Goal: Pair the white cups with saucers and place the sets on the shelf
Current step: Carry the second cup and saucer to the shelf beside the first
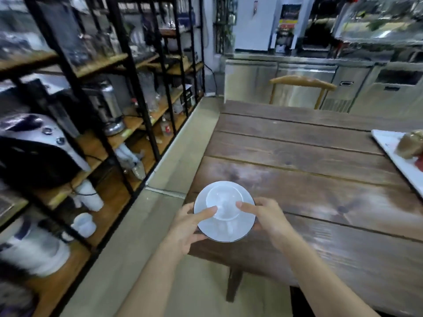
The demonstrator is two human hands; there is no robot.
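A white cup (224, 202) sits on a white saucer (225, 229) at the near left corner of the wooden table (320, 179). My left hand (190, 227) grips the saucer's left rim with the thumb on top. My right hand (267, 218) grips its right rim, thumb touching the cup's edge. Whether the saucer rests on the table or is lifted off it, I cannot tell. The black-framed shelf (128, 143) with wooden boards stands to the left across a narrow aisle. White cups (88, 197) stand on a lower board there.
A white tray (398, 156) with a brown object lies at the table's right edge. A wooden chair (302, 84) stands behind the table, steel counters beyond it. The shelf holds a dark appliance (34, 152), a metal kettle (109, 106), glassware and bottles.
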